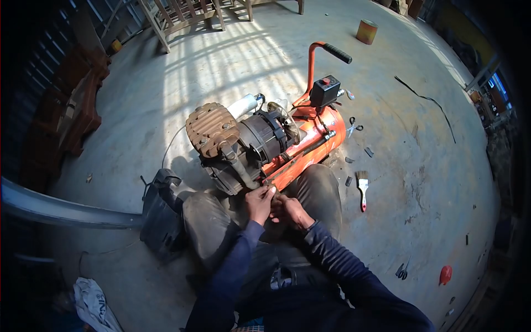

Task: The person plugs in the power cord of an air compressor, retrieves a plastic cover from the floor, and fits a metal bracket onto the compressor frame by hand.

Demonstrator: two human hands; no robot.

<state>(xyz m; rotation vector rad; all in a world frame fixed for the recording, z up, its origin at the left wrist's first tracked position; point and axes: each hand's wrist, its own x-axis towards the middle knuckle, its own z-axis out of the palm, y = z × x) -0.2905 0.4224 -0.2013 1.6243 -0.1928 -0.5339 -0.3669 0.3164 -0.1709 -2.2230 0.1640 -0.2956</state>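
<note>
An orange air compressor (298,166) lies in front of my knees, with a dark motor (263,135) and a brown ribbed cylinder head (212,129) on its left part. Close to the tank's near left end, my left hand (259,203) has its fingers pinched together. My right hand (291,212) is beside it, its fingers curled in. Both hands meet at something small that I cannot make out. A black switch box (324,92) with a red knob stands at the tank's far end, near the handle (311,69).
Right of the tank lie scissors (354,127), a brush (362,191), black pieces (369,151), more scissors (402,271) and a red object (445,275). Left are a black cover (163,216) and a metal beam (66,209). A tin (366,32) and wooden furniture (182,16) stand farther off.
</note>
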